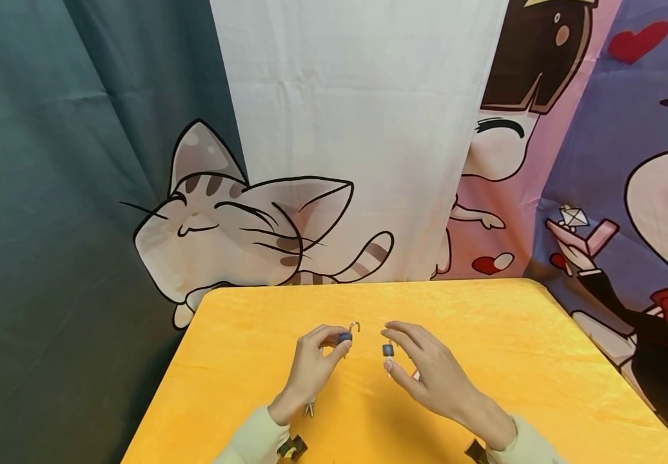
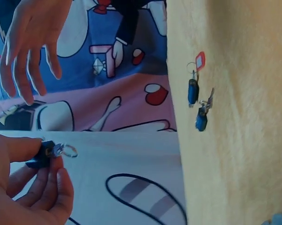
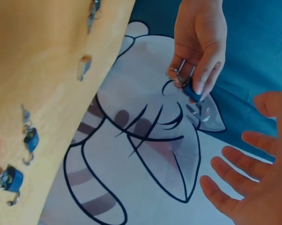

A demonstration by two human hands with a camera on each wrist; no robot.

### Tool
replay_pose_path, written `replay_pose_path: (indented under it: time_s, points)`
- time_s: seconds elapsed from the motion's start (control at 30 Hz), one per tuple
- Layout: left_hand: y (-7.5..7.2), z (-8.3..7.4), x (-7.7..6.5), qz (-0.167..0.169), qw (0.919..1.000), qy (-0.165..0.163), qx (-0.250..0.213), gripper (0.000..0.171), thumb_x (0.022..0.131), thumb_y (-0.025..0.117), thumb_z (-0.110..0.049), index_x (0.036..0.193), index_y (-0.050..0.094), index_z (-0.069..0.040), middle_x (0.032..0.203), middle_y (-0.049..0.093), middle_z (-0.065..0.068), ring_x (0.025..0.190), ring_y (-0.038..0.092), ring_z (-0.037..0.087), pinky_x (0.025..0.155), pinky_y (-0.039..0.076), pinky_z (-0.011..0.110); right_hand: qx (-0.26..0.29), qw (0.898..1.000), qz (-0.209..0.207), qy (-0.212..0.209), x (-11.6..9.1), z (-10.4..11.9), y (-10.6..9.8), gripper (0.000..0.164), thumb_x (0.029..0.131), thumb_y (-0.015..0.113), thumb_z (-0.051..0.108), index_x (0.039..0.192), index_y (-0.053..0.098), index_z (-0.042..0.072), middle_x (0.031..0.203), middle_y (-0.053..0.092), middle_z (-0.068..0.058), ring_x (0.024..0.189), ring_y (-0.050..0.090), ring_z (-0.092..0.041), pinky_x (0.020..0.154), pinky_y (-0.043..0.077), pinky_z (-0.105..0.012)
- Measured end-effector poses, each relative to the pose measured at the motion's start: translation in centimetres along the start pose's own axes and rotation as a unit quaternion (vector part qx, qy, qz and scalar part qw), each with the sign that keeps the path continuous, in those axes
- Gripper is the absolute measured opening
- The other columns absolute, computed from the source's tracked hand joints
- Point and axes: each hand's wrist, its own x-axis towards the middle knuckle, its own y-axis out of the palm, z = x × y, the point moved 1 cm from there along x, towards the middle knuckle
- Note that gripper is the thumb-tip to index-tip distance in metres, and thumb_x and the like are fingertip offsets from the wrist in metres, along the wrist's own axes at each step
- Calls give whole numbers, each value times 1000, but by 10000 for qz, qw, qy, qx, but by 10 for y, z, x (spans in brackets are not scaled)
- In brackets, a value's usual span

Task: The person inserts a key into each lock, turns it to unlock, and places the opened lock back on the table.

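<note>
My left hand (image 1: 311, 364) pinches a small blue padlock (image 1: 345, 337) between thumb and fingers, above the table. The padlock's shackle (image 1: 355, 327) stands unlatched. In the left wrist view a key with a ring (image 2: 70, 151) sticks out of the lock body. My right hand (image 1: 435, 370) hovers over the right side with its fingers spread and relaxed, holding nothing. Past its fingertips in the head view shows another blue padlock (image 1: 388, 350). In the right wrist view two blue padlocks with keys lie on the table, one (image 3: 31, 139) beside the other (image 3: 11, 179).
A yellow cloth covers the table (image 1: 241, 348). On it lie a red-edged tag (image 2: 200, 61) by one padlock, a bunch of keys (image 1: 309, 407) near my left wrist, and a small block-shaped thing (image 3: 85, 67). A curtain with cartoon figures (image 1: 357, 129) hangs behind the table.
</note>
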Motion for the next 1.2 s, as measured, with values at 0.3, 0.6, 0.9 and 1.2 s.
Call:
replay_pose_path:
  time_s: [0.3,0.6,0.9,1.2]
  points:
    - [16,22,8,647,9903,-1227,-7,16,92,70,-23,106,72,-15,90,70,-3,79,65,7,73,55,21,-326,9983,457,-133,-17,-3,4,45,94,64,40,136,53,28,141,53,3,121,57,-19,93,53,-47]
    - [34,47,17,859,9845,-1474,403,12,90,72,-19,99,73,-11,82,70,-1,69,65,9,60,52,21,-424,9962,746,-181,-25,-2,10,53,95,63,41,143,47,28,145,50,2,129,52,-18,108,41,-48]
    - [46,63,23,990,9754,-1816,764,4,88,74,-15,88,74,-11,70,69,-2,63,63,11,90,47,48,-528,9949,837,-168,-31,-1,13,55,95,63,44,145,46,30,147,49,1,134,49,-19,103,47,-48]
    - [55,81,24,1261,9666,-2102,751,6,86,74,-12,88,73,-6,73,66,2,61,57,10,54,47,23,-551,9934,1005,-103,-34,-1,17,49,96,60,46,141,49,31,146,49,5,134,49,-17,100,50,-47]
